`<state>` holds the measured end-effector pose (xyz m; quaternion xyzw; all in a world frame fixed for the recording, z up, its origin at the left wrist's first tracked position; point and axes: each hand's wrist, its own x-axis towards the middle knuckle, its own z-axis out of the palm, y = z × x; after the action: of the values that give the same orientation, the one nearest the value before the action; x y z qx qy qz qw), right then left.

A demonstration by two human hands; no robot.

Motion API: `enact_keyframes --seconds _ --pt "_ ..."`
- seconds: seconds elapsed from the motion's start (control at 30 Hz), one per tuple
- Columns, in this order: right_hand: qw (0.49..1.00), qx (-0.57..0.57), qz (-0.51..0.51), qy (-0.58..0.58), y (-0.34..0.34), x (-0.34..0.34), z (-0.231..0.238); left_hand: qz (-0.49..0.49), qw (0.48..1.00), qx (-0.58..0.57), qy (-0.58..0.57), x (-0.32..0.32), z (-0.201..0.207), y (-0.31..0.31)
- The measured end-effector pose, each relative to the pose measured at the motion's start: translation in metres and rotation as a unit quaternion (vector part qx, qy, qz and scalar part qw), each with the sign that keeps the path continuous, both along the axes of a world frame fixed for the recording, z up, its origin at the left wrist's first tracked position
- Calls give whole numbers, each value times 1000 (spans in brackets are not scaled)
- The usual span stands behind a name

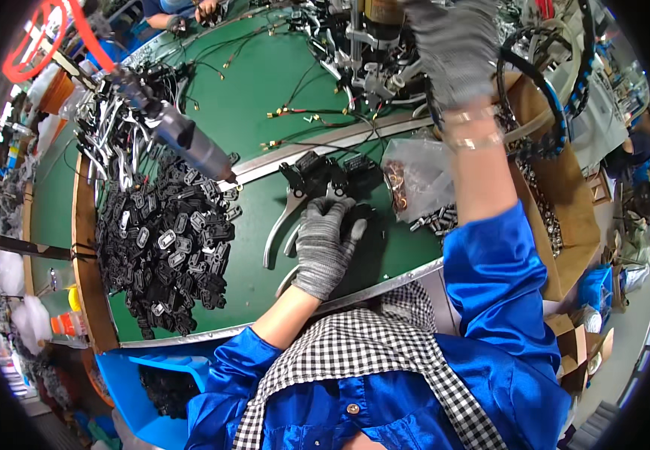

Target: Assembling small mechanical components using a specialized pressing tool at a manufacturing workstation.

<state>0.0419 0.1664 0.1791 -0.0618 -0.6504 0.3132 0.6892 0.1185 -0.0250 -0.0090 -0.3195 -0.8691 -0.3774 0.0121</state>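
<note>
Fingers of the gloved left hand [323, 244] are bunched over a silver-and-black lever [333, 190], its head exposed beyond the fingertips on the green table [396, 255]; whether it is gripped cannot be told. The right hand [456, 56] is raised, blurred; its finger spread cannot be determined.

A workshop (a crowded one): green bench [254, 285], hanging power driver [190, 142], heaped black parts [164, 247]
</note>
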Motion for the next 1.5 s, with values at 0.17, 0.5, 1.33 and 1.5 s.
enact_keyframes --seconds 0.17,0.5,1.33,1.5 --pt "948 -7 56 -313 52 -56 -41 23 1000 5 18 6 -4 0" --pt "943 26 179 -280 3 36 -72 51 999 1 15 -2 -6 0" --pt "960 -28 113 -254 0 55 -165 56 997 -54 30 -3 -17 -1" --pt "959 -30 116 -258 -1 54 -167 63 995 -69 30 -1 -17 0"
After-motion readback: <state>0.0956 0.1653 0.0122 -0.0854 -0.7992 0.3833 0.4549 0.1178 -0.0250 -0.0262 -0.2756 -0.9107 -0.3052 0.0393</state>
